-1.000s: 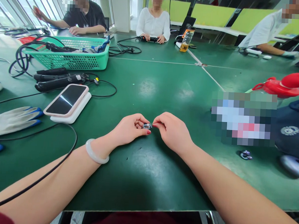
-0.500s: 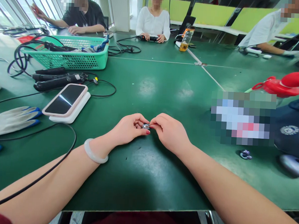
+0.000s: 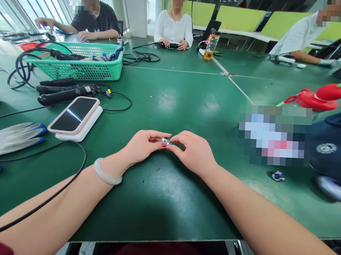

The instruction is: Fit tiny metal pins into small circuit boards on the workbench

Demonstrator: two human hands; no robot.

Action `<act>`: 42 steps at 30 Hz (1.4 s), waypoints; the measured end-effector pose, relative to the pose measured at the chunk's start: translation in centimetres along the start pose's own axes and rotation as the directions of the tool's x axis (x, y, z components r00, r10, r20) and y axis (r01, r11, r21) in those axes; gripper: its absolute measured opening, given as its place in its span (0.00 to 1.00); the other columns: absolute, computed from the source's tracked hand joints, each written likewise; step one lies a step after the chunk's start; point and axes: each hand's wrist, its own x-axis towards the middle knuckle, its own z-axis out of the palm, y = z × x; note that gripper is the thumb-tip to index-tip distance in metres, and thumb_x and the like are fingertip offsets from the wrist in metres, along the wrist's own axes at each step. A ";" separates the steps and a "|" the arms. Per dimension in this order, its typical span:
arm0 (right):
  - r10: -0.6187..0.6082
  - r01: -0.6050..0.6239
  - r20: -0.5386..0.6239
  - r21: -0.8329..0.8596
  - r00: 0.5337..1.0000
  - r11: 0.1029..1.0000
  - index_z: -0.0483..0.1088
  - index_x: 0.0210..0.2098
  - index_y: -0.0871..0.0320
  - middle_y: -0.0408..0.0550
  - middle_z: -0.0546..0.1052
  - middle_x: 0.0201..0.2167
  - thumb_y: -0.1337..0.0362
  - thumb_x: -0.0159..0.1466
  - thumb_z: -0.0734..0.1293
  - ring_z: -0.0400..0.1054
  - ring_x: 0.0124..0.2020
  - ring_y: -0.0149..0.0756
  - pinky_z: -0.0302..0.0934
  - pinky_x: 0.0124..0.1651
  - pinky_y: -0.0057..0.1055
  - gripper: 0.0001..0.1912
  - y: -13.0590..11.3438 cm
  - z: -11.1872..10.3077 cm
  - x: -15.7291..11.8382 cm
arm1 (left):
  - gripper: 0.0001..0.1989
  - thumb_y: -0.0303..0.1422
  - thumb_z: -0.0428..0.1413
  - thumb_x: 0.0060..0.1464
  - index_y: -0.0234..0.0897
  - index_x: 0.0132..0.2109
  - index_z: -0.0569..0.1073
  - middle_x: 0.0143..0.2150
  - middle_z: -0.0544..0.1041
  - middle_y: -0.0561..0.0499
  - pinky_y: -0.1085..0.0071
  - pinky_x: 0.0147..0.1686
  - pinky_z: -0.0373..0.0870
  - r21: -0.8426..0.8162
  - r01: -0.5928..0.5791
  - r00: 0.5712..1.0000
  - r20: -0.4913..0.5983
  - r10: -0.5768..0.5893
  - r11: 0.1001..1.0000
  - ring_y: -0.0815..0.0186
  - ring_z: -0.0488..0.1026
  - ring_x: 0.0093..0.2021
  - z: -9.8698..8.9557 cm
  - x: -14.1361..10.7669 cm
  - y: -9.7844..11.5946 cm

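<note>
A small shiny silver metal piece [image 3: 166, 141] is held between my two hands, just above the green table in front of me. The thumb and fingers of my left hand [image 3: 145, 144] pinch it from the left. From the other side, my right hand [image 3: 193, 149] closes its thumb and index finger on the piece's right end. Its exact kind is too small to make out. Farther right on the tabletop lies another small shiny metal piece [image 3: 278, 176], apart from both hands.
Left of my hands are a phone [image 3: 74, 114] on a white box, a work glove [image 3: 14, 138], black handheld devices [image 3: 68, 91], a loose cable and a green basket [image 3: 85, 68]. To the right are a dark bag [image 3: 329, 145] and a red-topped container [image 3: 317, 98]. Several people sit around the table.
My left fingers have straightened, and the metal piece has turned and shows more clearly between the hands. My right fingers have shifted slightly on it. The person at far left has lowered a hand.
</note>
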 end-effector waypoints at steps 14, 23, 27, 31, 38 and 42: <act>-0.002 0.003 0.036 -0.032 0.999 0.999 0.69 0.27 0.57 0.41 0.72 0.27 0.54 0.62 0.66 0.63 0.28 0.27 0.53 0.32 0.26 0.14 0.0 0.9 0.6 | 0.19 0.31 0.52 0.54 0.34 0.53 0.73 0.46 0.79 0.43 0.62 0.49 0.70 0.518 -0.030 0.960 -0.224 0.170 0.855 0.60 0.76 0.44 -2.7 0.2 0.9; 0.142 -0.161 0.117 0.168 0.983 0.973 0.64 0.22 0.57 0.41 0.68 0.21 0.50 0.64 0.59 0.59 0.25 0.28 0.49 0.28 0.27 0.21 1.1 1.0 1.0 | 0.15 0.29 0.51 0.52 0.33 0.43 0.79 0.48 0.76 0.40 0.64 0.46 0.69 0.879 0.391 0.774 -0.475 0.418 0.274 0.54 0.74 0.45 -9.0 0.5 0.2; 0.165 -0.189 0.118 0.237 0.979 0.953 0.66 0.22 0.57 0.40 0.67 0.19 0.51 0.64 0.59 0.57 0.23 0.28 0.49 0.28 0.26 0.21 1.6 1.3 0.9 | 0.14 0.31 0.53 0.52 0.34 0.43 0.79 0.45 0.76 0.38 0.62 0.44 0.69 0.859 0.444 0.766 -0.512 0.389 0.255 0.52 0.74 0.43 -9.5 0.3 0.2; 0.169 -0.194 0.113 0.268 0.979 0.944 0.69 0.23 0.57 0.40 0.68 0.19 0.55 0.64 0.59 0.59 0.23 0.28 0.48 0.28 0.26 0.18 1.7 1.3 0.9 | 0.14 0.33 0.53 0.52 0.34 0.43 0.79 0.41 0.78 0.38 0.60 0.44 0.68 0.825 0.480 0.732 -0.564 0.384 0.296 0.49 0.74 0.44 -9.6 0.1 0.4; 0.111 -0.141 0.132 0.247 0.985 0.959 0.71 0.25 0.57 0.42 0.72 0.22 0.57 0.65 0.58 0.62 0.26 0.28 0.51 0.31 0.25 0.18 1.4 1.3 0.7 | 0.17 0.36 0.54 0.49 0.38 0.46 0.78 0.36 0.78 0.46 0.68 0.36 0.66 0.645 0.338 0.678 -0.672 0.298 0.686 0.61 0.72 0.34 -10.3 0.1 -0.1; 0.109 -0.142 0.153 0.225 0.982 0.964 0.71 0.25 0.57 0.42 0.72 0.23 0.56 0.66 0.58 0.62 0.26 0.29 0.51 0.31 0.26 0.18 1.4 1.3 0.7 | 0.18 0.35 0.53 0.49 0.36 0.46 0.78 0.31 0.77 0.49 0.70 0.32 0.63 0.637 0.220 0.745 -0.599 0.294 0.739 0.64 0.69 0.30 -10.1 0.5 -0.4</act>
